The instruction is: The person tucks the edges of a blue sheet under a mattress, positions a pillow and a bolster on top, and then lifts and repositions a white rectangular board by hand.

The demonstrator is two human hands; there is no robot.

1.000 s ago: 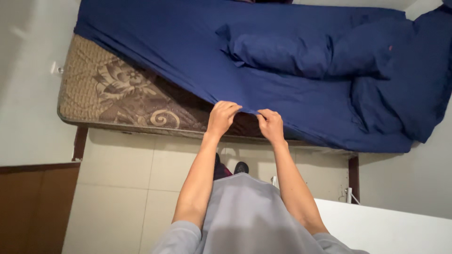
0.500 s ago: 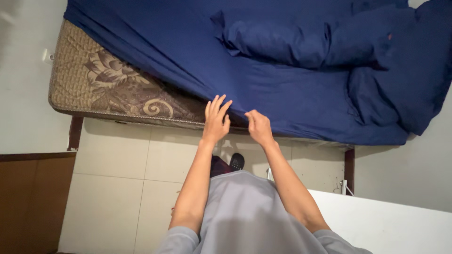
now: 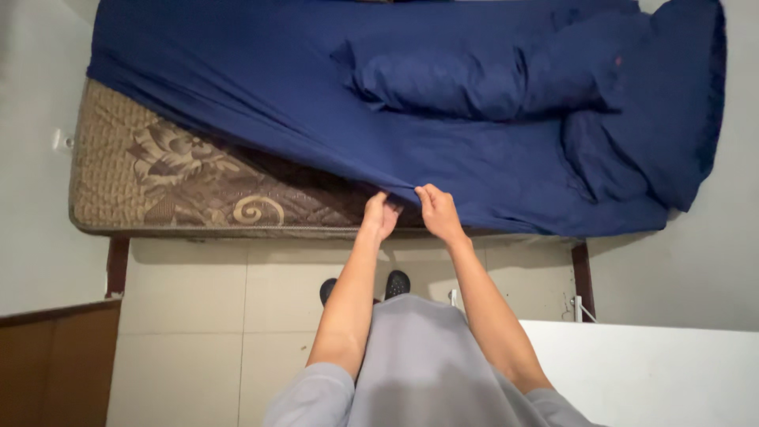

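Item: my left hand [image 3: 381, 213], splayed a moment ago, again pinches the blue sheet [image 3: 261, 87] hem at the mattress [image 3: 166, 182] near edge beside my pinching right hand [image 3: 439, 212]; both grips restored.

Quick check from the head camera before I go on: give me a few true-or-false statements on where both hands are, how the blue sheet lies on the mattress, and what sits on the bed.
1. Both hands grip the edge of the blue sheet. True: the left hand and right hand pinch the blue sheet at its near edge, close together.
2. The sheet covers the whole mattress. False: the brown patterned mattress lies bare at its near left part.
3. A blue pillow lies on the bed. True: the pillow rests on the sheet beyond the hands.
4. The pillow is white. False: it is dark blue, like the sheet.
5. The floor is carpeted. False: the floor shows pale tiles.
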